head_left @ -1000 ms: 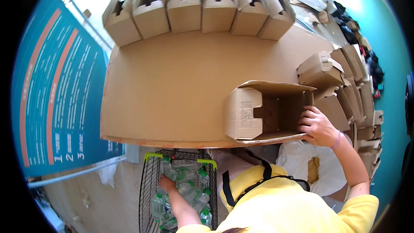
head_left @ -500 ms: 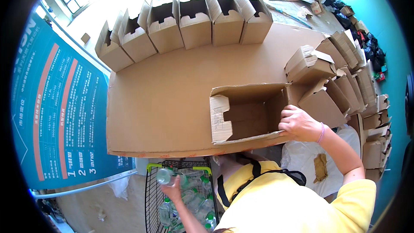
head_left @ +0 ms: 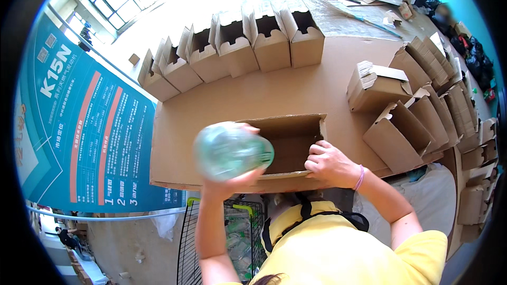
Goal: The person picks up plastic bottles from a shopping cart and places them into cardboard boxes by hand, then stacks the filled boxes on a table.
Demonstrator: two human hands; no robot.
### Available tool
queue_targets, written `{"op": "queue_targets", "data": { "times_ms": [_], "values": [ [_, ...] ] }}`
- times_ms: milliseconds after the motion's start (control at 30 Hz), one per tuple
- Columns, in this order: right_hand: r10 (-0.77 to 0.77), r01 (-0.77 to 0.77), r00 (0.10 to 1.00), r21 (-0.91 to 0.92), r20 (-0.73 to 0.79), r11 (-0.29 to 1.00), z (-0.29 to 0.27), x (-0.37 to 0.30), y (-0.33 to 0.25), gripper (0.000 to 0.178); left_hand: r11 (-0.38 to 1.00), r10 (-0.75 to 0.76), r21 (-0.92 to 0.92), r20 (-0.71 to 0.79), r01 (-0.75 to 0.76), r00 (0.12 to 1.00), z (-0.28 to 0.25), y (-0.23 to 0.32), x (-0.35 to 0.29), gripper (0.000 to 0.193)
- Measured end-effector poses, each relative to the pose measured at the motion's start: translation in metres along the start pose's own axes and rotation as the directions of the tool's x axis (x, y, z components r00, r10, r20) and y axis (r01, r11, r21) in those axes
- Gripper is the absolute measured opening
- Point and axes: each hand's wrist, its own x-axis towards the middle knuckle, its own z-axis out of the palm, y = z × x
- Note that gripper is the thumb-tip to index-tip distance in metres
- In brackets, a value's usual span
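In front of me at the near edge of the cardboard-covered table [head_left: 211, 103] stands an open cardboard box [head_left: 296, 140]. My right hand [head_left: 334, 164] pinches its near right edge. Raised over the box's left end, my left hand [head_left: 237, 182] grips a clear, greenish plastic bottle [head_left: 227, 150], blurred by motion. The bottle hides the box's left side and part of my fingers. Below the table edge, a black wire cart [head_left: 196, 232] with bright green corners holds several clear bottles [head_left: 240, 240], some with green caps.
A row of open boxes [head_left: 232, 55] lines the table's far side. More boxes [head_left: 391, 134] lean together at the right, beside one with folded flaps [head_left: 377, 87]. A blue printed banner [head_left: 95, 126] stands at the left. Another person [head_left: 67, 237] is far off at lower left.
My left hand has lifted the bottle from above the cart up over the box's left end. The box and my right hand on its edge now appear further left in the view.
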Motion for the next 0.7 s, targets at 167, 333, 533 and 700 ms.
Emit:
{"op": "queue_targets", "data": {
  "times_ms": [167, 333, 533, 700],
  "values": [
    [0.067, -0.065, 0.987, 0.018, -0.143, 0.998, 0.003, -0.013, -0.008, 0.019, 0.821, -0.386, 0.569, 0.492, 0.048, 0.780, 0.044, -0.025, 0.033, 0.065],
    [0.031, -0.014, 0.968, 0.071, -0.249, 0.997, 0.015, -0.013, -0.012, 0.007, 0.538, -0.734, 0.817, 0.575, -0.206, 0.361, 0.068, -0.067, 0.047, 0.076],
    [0.003, 0.026, 0.968, 0.113, -0.250, 0.993, 0.019, -0.014, -0.017, 0.005, 0.411, -0.730, 0.654, 0.653, -0.635, 0.200, 0.101, -0.186, 0.016, 0.030],
    [0.039, 0.001, 0.961, 0.147, -0.274, 0.989, 0.022, -0.014, -0.014, 0.005, 0.369, -0.702, 0.665, 0.658, -0.650, 0.274, 0.108, -0.219, 0.015, 0.028]
  ]
}}
